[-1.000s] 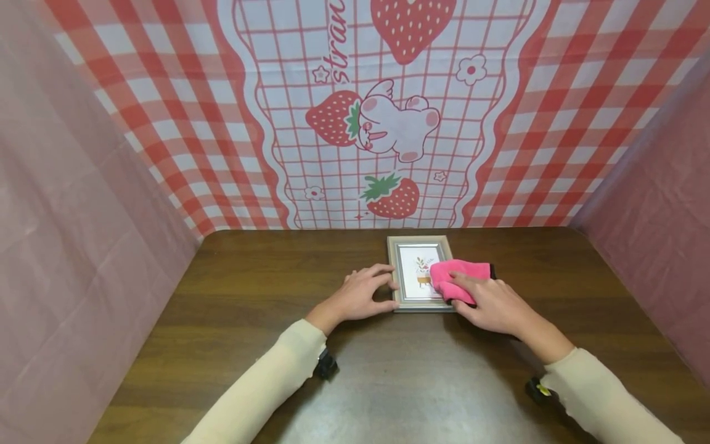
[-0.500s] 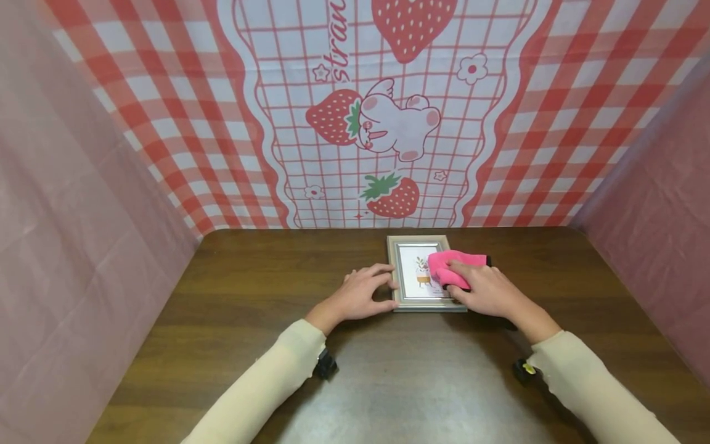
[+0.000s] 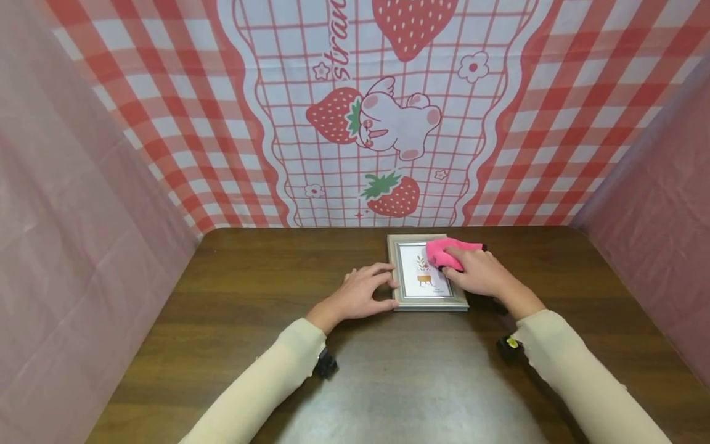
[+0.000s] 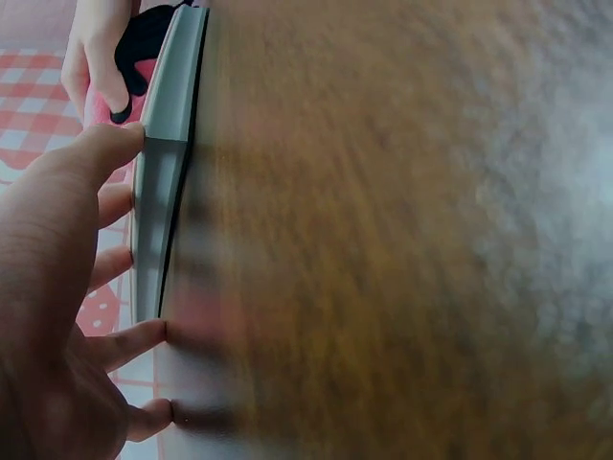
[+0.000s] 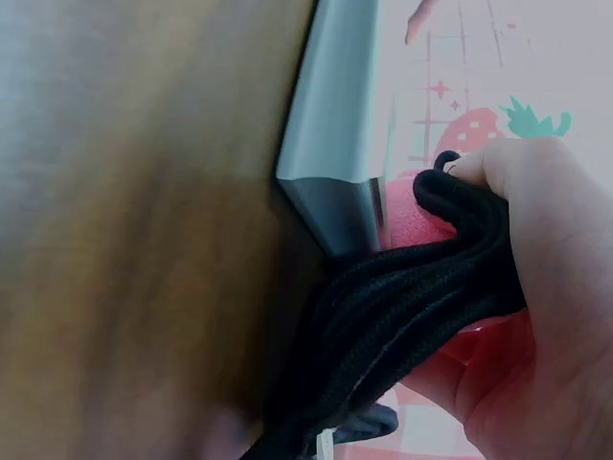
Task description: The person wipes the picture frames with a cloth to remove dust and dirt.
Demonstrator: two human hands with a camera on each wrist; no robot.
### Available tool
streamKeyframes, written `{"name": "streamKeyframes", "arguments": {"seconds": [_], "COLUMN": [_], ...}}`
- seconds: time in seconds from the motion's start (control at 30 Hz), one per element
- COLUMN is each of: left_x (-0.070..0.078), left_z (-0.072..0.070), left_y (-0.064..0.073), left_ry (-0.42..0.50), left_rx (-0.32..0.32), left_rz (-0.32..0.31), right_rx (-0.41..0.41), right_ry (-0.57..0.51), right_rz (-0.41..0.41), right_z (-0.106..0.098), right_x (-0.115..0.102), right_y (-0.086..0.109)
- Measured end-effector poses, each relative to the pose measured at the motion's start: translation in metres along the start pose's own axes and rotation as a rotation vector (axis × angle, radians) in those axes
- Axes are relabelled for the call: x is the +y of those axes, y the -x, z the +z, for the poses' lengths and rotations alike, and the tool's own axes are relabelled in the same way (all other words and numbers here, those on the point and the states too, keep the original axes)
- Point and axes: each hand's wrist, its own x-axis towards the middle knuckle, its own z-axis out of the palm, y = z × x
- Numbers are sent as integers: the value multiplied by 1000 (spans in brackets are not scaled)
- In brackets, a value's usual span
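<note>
A picture frame with a silvery border lies flat on the table, showing a print of a potted plant. My left hand rests at its left side; in the left wrist view, the thumb and some fingertips touch the frame's edge, while the other fingertips are on the table. With my right hand I grip a bunched pink cloth with black edging, pressed on the picture's upper right part. Folds of the cloth's black edging hang over the frame's side in the right wrist view.
The brown wooden table extends around the frame. Behind its far edge hangs a red-and-white checked curtain with strawberries. Pink fabric walls close off both sides. Each wrist carries a small black camera.
My right hand has slid the pink cloth up the picture, away from me and slightly left, uncovering the lower right of the print. The left hand and the frame have stayed in place.
</note>
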Motion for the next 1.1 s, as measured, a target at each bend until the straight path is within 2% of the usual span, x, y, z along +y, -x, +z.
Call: {"name": "streamKeyframes", "arguments": {"seconds": [0.27, 0.5, 1.1], "left_x": [-2, 0, 0], "left_z": [1, 1, -2], "left_y": [-1, 0, -1], "left_ry": [-18, -35, -34], "left_rx": [2, 4, -1], "left_rz": [8, 2, 22], "right_rx": [-38, -26, -16], "right_ry": [-16, -42, -44], "right_rz": [55, 84, 84], "right_z": [-2, 0, -2], "right_x": [6, 12, 11], "right_y": [-18, -28, -28]}}
